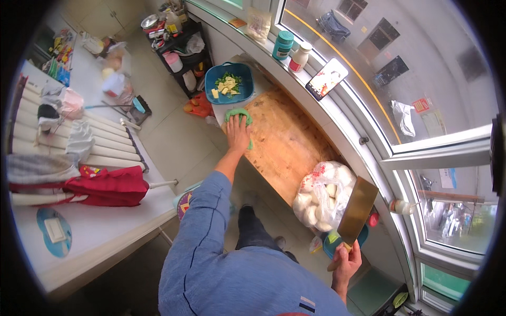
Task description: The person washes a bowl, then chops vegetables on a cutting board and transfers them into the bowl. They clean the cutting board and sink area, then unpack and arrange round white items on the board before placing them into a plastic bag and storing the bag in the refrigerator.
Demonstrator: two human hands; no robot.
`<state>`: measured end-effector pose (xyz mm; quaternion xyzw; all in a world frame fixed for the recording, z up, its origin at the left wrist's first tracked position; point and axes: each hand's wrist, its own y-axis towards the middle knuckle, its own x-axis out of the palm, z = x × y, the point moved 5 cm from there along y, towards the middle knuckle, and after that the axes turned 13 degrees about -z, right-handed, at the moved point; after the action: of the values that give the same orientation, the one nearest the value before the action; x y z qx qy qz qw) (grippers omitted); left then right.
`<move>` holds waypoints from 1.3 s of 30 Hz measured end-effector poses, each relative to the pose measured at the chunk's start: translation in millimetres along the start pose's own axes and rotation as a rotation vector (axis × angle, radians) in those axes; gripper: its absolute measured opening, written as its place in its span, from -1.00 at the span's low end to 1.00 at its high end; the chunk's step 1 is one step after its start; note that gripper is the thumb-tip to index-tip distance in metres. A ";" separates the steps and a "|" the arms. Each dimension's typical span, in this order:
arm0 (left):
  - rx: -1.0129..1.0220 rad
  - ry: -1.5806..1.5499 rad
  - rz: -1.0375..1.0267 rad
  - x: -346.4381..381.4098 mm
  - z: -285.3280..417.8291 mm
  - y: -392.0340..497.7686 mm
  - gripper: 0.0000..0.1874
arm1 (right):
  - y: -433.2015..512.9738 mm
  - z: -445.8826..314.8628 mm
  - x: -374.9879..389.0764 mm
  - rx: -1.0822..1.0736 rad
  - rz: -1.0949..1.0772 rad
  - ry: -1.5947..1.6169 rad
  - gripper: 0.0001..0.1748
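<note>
My left hand (238,136) presses down on a green cloth (242,112) at the far left corner of a large wooden board (290,130); parts of the cloth stick out around the fingers. In my right hand (346,260) is a cleaver (359,209), gripped by its handle with the broad blade raised. Beside the blade, a clear plastic bag (331,193) full of white buns or dough pieces sits on the board's near right end. Beyond the board's far end stands a blue plastic basin (208,85) holding yellow chunks and chopped greens.
Along the windowsill (330,118) are a teal jar (283,45), a white bottle (300,57) and a propped phone (327,79). A black shelf rack (180,65) stands past the basin. At left are a radiator (106,140) with hung cloths and a dustpan (141,111).
</note>
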<state>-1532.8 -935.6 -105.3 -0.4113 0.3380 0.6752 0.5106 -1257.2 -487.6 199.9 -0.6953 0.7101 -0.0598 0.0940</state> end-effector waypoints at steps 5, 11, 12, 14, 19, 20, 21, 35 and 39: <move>-0.042 0.086 -0.070 8.0 30.3 28.0 -0.41 | -3.5 1.0 7.7 0.132 0.131 -0.064 -0.47; 0.201 -0.056 -0.086 40.7 79.6 83.4 -0.43 | -13.8 12.7 8.3 0.116 0.169 -0.011 -0.48; 0.245 -0.069 -0.120 48.2 85.5 102.1 -0.44 | -16.9 14.5 7.5 0.131 0.178 -0.030 -0.47; 0.315 -0.105 -0.193 63.6 97.8 133.0 -0.50 | -25.3 15.9 6.7 0.139 0.194 -0.052 -0.45; 0.568 -0.054 -0.275 82.1 128.1 108.9 -0.53 | -48.5 21.5 4.9 0.181 0.322 -0.005 -0.46; 0.648 -0.013 -0.316 85.4 137.2 86.4 -0.52 | -50.8 21.7 5.2 0.157 0.333 0.029 -0.47; 0.742 0.017 -0.322 85.6 146.5 64.4 -0.52 | -52.0 22.4 5.0 0.163 0.342 0.017 -0.47; 1.029 -0.027 -0.562 28.7 164.4 -149.9 -0.56 | -87.4 47.0 -19.8 0.050 0.340 0.137 -0.47; 1.117 -0.053 -0.459 77.7 209.6 -100.5 -0.57 | -84.9 51.9 -21.9 0.036 0.375 0.168 -0.49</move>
<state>-1490.5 -694.8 -88.1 -0.1264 0.5314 0.2781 0.7901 -1162.8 -465.6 168.7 -0.5417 0.8312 -0.1116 0.0564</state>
